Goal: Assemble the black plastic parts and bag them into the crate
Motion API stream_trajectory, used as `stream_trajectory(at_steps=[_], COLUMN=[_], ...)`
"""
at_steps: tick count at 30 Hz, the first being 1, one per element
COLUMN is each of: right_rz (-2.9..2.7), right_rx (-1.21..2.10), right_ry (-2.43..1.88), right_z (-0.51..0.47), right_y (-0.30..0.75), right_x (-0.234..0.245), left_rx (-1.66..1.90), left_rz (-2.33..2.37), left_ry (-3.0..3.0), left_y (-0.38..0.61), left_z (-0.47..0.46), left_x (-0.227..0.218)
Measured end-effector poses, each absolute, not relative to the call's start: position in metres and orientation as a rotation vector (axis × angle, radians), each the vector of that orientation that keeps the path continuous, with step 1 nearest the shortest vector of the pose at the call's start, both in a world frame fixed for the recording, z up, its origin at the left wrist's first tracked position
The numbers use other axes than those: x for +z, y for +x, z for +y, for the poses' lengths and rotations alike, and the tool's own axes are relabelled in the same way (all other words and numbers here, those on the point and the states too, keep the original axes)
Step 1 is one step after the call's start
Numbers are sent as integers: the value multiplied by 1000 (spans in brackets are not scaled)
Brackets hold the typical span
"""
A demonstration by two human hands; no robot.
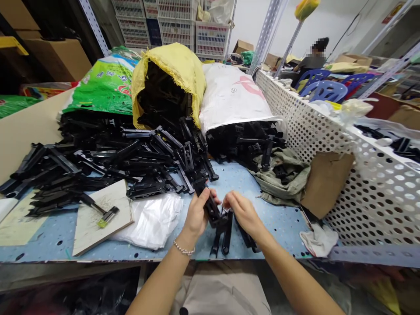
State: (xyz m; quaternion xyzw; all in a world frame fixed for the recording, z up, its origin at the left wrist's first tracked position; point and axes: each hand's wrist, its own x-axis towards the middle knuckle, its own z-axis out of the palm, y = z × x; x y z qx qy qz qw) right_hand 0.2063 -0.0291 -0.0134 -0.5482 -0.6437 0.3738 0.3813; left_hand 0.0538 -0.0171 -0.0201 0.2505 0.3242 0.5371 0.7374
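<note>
My left hand [197,213] is wrapped round a long black plastic part [210,205] held over the blue table [282,218]. Beside it, my right hand [242,211] has its fingers pinched at the same part's lower end, where a forked black piece [222,236] hangs down. A few more black parts [246,238] lie under my right wrist. A large heap of the same black plastic parts [131,157] spreads across the table just beyond my hands.
Yellow [170,74], white [232,94] and green [105,83] sacks spill parts at the back. A board with a small brush [98,214], clear plastic bags [151,221], a cardboard box [324,181], a white perforated divider [328,131] at the right. A person sits far behind.
</note>
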Motion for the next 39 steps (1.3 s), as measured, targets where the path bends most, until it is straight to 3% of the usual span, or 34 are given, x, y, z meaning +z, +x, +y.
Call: stream_trajectory(at_steps=[3, 6, 9, 14, 17, 21, 26, 29, 36, 39], right_rz=[-1864, -2078, -2038, -2313, -2348, -2457, -2049, -1953, -1958, -2178], right_rx=[456, 259, 319, 351, 335, 502, 443, 518, 519, 570], right_ry=[-1345, -1270, -1368, -1077, -1127, -1193, -1925, -2068, -1921, -1387], right_z=[-19, 3, 4, -55, -83, -52, 56, 96, 8, -43], right_y=[197, 188, 182, 178, 173, 172, 169, 175, 196, 192], right_x=[3, 10, 6, -9, -16, -16, -23, -26, -17, -8], left_rx=[1030, 938, 1005, 1064, 1095, 1288, 1222, 1259, 1272, 1258], left_rz=[739, 722, 775, 795, 847, 1074, 1257, 1299, 1087, 935], left_ry=[554, 470, 417, 387, 504, 672, 967, 1155, 984, 762], left_y=[53, 53, 49, 32, 28, 26, 38, 43, 41, 42], left_z=[-34, -45, -42, -25, -22, -25, -39, -45, -23, -16], left_x=[-8, -7, -9, -9, -13, -43, -103, -119, -64, -30])
